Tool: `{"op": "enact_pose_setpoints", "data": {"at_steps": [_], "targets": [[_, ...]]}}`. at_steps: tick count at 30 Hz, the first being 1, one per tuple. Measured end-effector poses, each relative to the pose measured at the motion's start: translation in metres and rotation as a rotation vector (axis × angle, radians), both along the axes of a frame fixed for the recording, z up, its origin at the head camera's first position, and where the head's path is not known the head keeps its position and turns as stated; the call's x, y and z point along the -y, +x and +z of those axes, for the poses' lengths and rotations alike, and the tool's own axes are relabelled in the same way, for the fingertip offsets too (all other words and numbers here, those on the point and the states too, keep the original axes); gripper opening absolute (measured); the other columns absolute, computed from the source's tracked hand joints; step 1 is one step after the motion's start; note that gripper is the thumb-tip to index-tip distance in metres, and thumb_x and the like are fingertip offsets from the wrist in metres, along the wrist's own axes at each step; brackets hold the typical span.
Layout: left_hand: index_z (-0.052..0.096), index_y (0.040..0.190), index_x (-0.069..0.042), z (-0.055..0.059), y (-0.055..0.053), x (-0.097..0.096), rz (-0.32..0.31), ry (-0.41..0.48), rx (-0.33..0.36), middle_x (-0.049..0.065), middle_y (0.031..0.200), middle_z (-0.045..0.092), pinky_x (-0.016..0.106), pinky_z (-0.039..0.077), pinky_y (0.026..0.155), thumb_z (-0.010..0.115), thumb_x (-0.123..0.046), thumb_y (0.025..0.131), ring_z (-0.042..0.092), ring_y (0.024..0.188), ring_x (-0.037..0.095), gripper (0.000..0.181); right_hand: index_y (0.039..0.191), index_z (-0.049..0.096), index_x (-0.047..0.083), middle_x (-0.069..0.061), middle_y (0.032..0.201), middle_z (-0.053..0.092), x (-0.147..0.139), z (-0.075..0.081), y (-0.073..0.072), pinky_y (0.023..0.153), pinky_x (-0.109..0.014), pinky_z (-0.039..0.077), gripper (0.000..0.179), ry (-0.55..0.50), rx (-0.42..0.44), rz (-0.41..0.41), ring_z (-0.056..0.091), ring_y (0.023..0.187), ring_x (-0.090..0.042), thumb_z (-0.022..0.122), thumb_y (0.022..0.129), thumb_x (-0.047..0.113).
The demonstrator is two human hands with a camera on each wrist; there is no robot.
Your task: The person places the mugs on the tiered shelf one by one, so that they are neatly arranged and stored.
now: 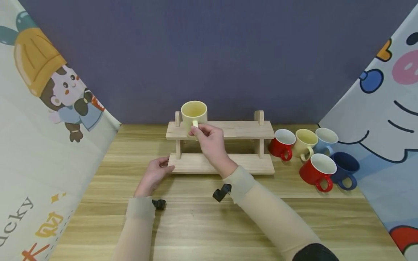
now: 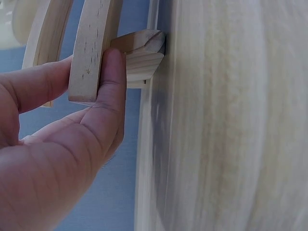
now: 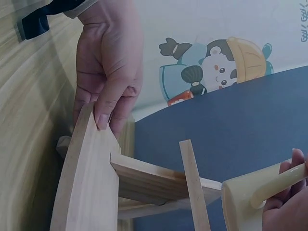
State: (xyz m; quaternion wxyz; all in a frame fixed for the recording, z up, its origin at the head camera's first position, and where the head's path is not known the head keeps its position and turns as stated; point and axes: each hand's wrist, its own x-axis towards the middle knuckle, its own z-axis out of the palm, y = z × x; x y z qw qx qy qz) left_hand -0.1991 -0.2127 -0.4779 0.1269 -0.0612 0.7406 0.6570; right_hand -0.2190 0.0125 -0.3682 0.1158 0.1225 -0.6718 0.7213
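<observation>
A pale yellow mug (image 1: 194,112) is upright at the left end of the wooden rack's upper shelf (image 1: 235,129). My right hand (image 1: 212,143) pinches its handle with thumb and fingers. In the right wrist view a narrow gap shows between the mug (image 3: 240,202) and the upper shelf (image 3: 195,187). My left hand (image 1: 156,174) grips the left end of the lower shelf (image 1: 192,164). The left wrist view has the lower board (image 2: 91,53) between the thumb and fingers of the left hand (image 2: 62,134).
Right of the rack stand several mugs on the wooden table (image 1: 192,217): a red one (image 1: 277,148), a yellow one (image 1: 298,146), a light blue one (image 1: 321,145), another red one (image 1: 308,172) and a dark blue one (image 1: 346,168). A dark blue wall (image 1: 215,54) rises behind.
</observation>
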Motion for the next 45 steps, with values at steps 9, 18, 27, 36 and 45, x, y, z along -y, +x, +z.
{"op": "enact_pose_setpoints", "data": {"at_steps": [9,18,27,36,45], "targets": [[0.035,0.152,0.010,-0.001,0.000,0.001,-0.006,-0.010,0.001,0.026,0.134,0.053,0.030,0.055,0.090,0.062,0.001,0.100,0.058,0.115,0.031,0.060,0.102,0.076,-0.006,-0.007,0.085,0.074,0.019,-0.004,-0.015,0.077,-0.050,0.055,0.019,-0.042,0.015,-0.018,0.067,0.093,-0.043,0.071,0.098,0.013],[0.036,0.153,0.008,0.001,0.001,0.000,-0.003,-0.021,0.014,0.024,0.133,0.053,0.034,0.055,0.092,0.064,-0.003,0.100,0.058,0.113,0.029,0.060,0.101,0.076,-0.003,-0.010,0.090,0.075,0.027,-0.016,-0.019,0.076,-0.033,0.056,0.017,-0.027,0.058,-0.005,0.069,0.090,-0.023,0.071,0.098,0.013],[0.037,0.152,0.009,0.003,0.001,-0.001,0.007,-0.008,0.013,0.024,0.130,0.055,0.031,0.055,0.090,0.063,0.001,0.099,0.060,0.110,0.028,0.060,0.105,0.076,-0.003,-0.008,0.092,0.075,0.024,-0.019,-0.020,0.077,-0.026,0.053,0.022,-0.016,0.071,0.040,0.068,0.093,-0.019,0.072,0.098,0.018],[0.036,0.153,0.008,0.001,0.001,0.000,0.004,-0.003,0.020,0.024,0.129,0.054,0.032,0.055,0.091,0.064,0.000,0.100,0.058,0.110,0.028,0.060,0.102,0.078,0.000,-0.006,0.093,0.075,0.021,-0.017,-0.018,0.076,-0.028,0.055,0.023,0.021,0.080,0.020,0.068,0.091,-0.019,0.076,0.095,0.022],[0.035,0.152,0.010,0.001,-0.001,0.000,0.007,0.008,0.012,0.025,0.128,0.054,0.030,0.055,0.089,0.063,0.002,0.100,0.059,0.107,0.026,0.060,0.105,0.076,0.002,-0.005,0.101,0.072,0.013,-0.014,-0.012,0.077,-0.031,0.058,0.024,0.026,0.051,-0.041,0.067,0.091,-0.018,0.079,0.093,0.022]]}}
